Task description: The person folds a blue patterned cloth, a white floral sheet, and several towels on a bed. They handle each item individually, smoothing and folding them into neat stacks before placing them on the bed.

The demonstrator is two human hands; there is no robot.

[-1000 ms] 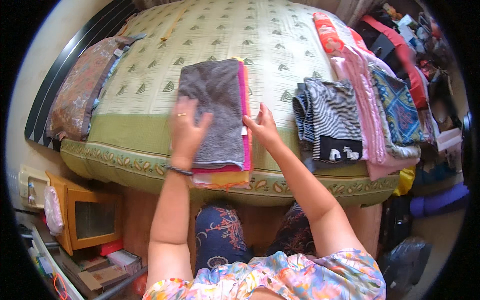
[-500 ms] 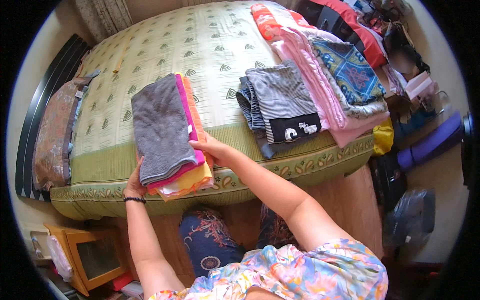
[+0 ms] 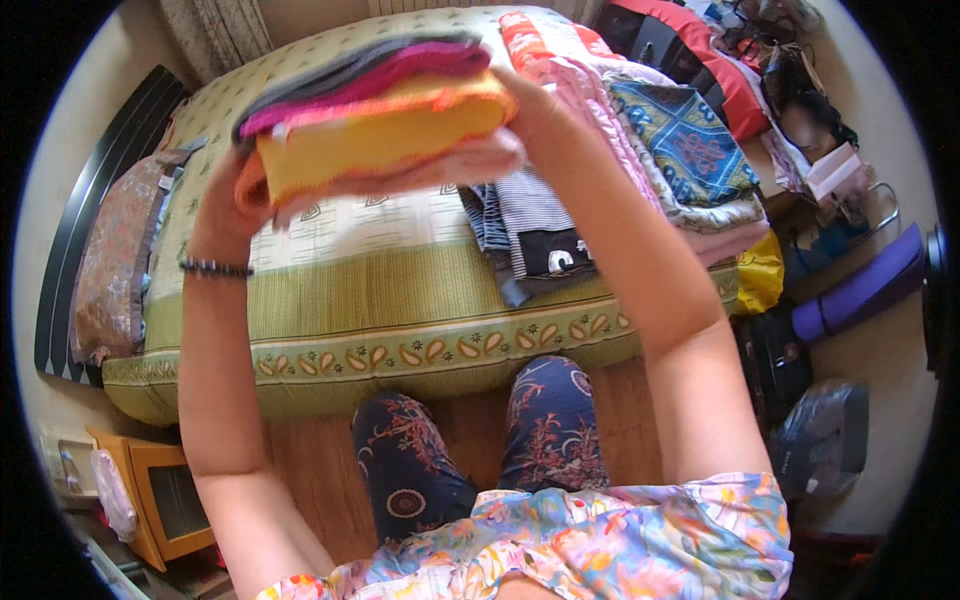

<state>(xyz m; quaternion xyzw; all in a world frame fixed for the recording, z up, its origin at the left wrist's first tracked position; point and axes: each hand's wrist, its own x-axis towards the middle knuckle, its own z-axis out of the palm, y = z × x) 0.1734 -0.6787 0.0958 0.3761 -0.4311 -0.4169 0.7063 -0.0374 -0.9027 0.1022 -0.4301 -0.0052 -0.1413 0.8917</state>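
Above the bed [image 3: 400,290], both hands [image 3: 225,195] [image 3: 470,165] grip the stack [image 3: 375,105]; loose fingers could spill it.

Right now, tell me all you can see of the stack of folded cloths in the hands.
The stack is folded cloths: grey on top, then pink, then a thick yellow-orange layer with an orange edge. It looks like soft fabric, neatly squared. It is lifted clear of the bed, roughly level. The left hand grips its left end; the right hand supports it from beneath.

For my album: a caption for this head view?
Both hands, left and right, lift a folded cloth stack above the bed.
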